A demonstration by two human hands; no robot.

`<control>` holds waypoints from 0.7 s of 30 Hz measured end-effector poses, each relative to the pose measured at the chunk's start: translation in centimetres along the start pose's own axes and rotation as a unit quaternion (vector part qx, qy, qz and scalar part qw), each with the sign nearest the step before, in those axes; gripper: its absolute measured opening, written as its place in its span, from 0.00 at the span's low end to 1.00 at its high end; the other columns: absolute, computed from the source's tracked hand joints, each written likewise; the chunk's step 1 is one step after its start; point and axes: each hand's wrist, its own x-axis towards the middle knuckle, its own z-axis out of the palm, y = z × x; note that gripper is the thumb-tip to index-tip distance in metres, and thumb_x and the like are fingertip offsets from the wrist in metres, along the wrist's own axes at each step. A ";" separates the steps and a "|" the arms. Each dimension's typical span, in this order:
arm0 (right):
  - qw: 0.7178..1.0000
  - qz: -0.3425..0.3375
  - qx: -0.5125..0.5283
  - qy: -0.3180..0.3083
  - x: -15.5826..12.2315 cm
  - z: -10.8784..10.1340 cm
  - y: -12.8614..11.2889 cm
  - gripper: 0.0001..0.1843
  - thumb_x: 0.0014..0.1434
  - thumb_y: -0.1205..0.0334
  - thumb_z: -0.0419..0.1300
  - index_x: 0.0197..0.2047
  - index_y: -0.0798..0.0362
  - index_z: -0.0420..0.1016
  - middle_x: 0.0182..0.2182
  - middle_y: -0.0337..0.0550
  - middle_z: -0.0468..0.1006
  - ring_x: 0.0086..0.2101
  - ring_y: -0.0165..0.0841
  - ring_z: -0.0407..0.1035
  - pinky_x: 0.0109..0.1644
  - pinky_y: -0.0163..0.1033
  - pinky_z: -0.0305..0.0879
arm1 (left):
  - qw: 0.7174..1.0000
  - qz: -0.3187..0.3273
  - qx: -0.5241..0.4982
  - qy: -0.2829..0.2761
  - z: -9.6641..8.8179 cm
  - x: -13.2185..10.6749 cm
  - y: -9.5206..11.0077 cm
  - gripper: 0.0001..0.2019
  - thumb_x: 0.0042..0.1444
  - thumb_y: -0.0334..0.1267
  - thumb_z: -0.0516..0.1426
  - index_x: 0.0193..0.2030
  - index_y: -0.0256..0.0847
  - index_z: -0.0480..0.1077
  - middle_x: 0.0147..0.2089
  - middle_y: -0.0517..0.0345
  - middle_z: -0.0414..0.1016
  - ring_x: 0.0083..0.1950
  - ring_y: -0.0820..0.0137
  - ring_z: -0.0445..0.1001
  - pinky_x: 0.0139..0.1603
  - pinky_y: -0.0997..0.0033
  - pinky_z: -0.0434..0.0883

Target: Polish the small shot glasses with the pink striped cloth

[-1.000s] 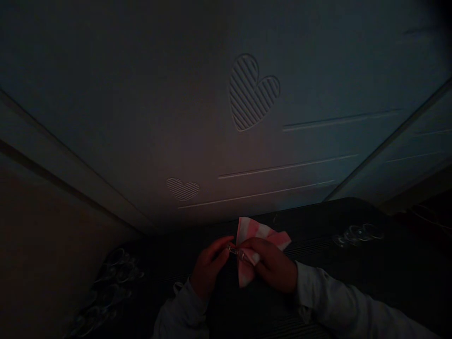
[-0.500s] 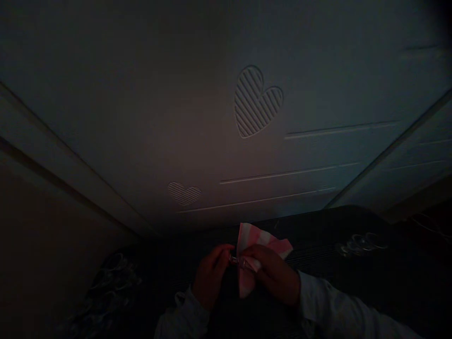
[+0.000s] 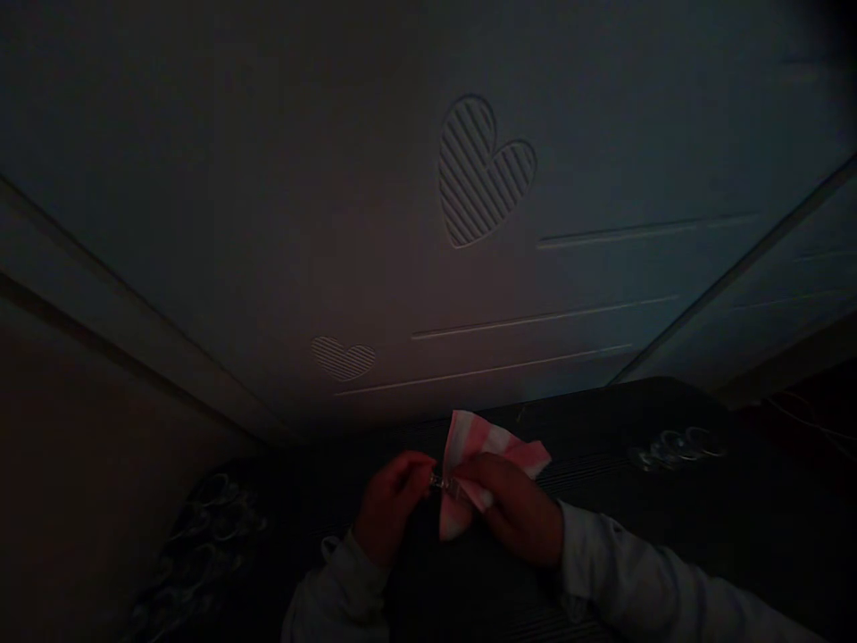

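Observation:
Between my two hands is a small shiny object [image 3: 437, 481], perhaps glass or metal; the dim light hides its exact kind. My left hand [image 3: 390, 502] is closed, its fingertips pinching the left end of this object. My right hand [image 3: 520, 511] grips a pink-and-white striped cloth [image 3: 494, 438], bunched around the right end of the object. The cloth's upper part fans out above and to the right of my fingers, and a corner hangs below them.
Several clear, round-rimmed items [image 3: 218, 527] are grouped on the dark tabletop [image 3: 589, 455] at left. More clear items [image 3: 676, 446] lie in a row at right. Behind the table rises a pale panel [image 3: 268, 223] with grooved hearts [image 3: 486, 174].
My left hand has shifted slightly left and now shows more of the shiny object. Both hands and the cloth sit a little higher in view, as the camera has tilted slightly.

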 end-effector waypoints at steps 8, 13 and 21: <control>1.000 -0.005 0.002 -0.013 0.2 -0.3 -0.2 0.16 0.52 0.69 0.45 0.45 0.55 0.61 0.38 0.48 0.69 0.39 0.32 0.62 0.43 0.40 0.60 | 1.000 0.014 0.016 -0.009 0.0 -0.2 0.0 0.13 0.47 0.45 0.51 0.34 0.37 0.67 0.24 0.60 0.66 0.30 0.73 0.65 0.33 0.74 0.62; 1.000 -0.010 -0.002 -0.023 0.1 -0.2 -0.1 0.18 0.51 0.69 0.46 0.47 0.55 0.60 0.39 0.48 0.69 0.40 0.33 0.62 0.44 0.41 0.59 | 0.999 0.028 0.040 -0.013 -0.1 -0.1 -0.1 0.14 0.47 0.44 0.51 0.37 0.38 0.68 0.31 0.56 0.70 0.34 0.71 0.67 0.37 0.72 0.64; 1.000 0.010 0.001 -0.029 0.1 0.2 0.5 0.20 0.48 0.72 0.47 0.46 0.55 0.61 0.40 0.48 0.69 0.41 0.33 0.62 0.45 0.42 0.59 | 0.997 0.054 0.055 -0.027 -0.4 -0.1 -0.1 0.15 0.48 0.43 0.51 0.41 0.40 0.67 0.40 0.54 0.71 0.42 0.68 0.67 0.45 0.68 0.63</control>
